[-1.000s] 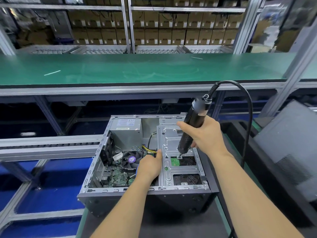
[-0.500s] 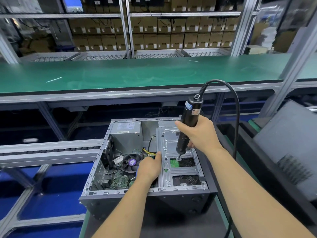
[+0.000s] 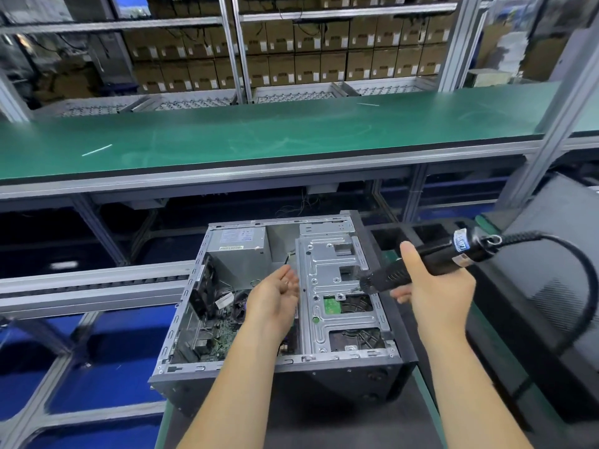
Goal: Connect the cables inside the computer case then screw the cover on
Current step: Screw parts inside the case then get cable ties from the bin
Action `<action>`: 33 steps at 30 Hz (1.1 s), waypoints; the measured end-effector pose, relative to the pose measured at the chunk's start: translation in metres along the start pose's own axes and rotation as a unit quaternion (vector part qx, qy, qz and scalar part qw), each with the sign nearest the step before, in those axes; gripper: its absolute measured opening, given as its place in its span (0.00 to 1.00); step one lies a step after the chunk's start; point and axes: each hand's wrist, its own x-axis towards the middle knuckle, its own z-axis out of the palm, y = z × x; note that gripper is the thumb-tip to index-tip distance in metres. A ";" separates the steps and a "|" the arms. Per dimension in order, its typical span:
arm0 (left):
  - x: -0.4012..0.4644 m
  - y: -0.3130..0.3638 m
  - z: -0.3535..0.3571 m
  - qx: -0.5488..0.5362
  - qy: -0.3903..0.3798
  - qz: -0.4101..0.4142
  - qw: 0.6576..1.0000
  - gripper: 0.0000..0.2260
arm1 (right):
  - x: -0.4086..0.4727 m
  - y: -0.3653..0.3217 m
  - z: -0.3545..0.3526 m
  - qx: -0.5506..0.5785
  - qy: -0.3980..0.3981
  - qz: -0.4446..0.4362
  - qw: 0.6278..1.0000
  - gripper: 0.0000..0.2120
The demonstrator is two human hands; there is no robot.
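Note:
An open computer case lies on its side below me, showing the motherboard, the power supply and a silver drive bracket. My right hand grips a black electric screwdriver, which lies almost level over the case's right edge, its tip pointing left just above the bracket. My left hand hovers over the middle of the case, palm turned up, fingers relaxed; something small seems to lie on the palm. A dark cover panel leans at the right.
The screwdriver's black cord loops down at the right. A green-topped bench runs across behind the case, with roller rails at the left and shelves of cardboard boxes beyond.
My right hand lifted the screwdriver off the bracket and swung it from upright to nearly level, toward the right. My left hand left the bracket's edge, rose and turned palm up.

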 end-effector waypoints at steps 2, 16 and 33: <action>-0.004 0.000 -0.002 -0.041 -0.035 -0.019 0.998 0.21 | -0.005 0.000 -0.001 0.030 0.009 0.008 0.999 0.12; -0.006 -0.012 0.002 0.008 -0.071 -0.026 0.997 0.05 | -0.017 -0.029 0.016 0.199 0.012 0.054 0.978 0.24; -0.008 -0.014 0.003 -0.010 -0.090 -0.061 0.994 0.06 | -0.021 -0.032 0.021 0.202 0.004 0.059 0.978 0.24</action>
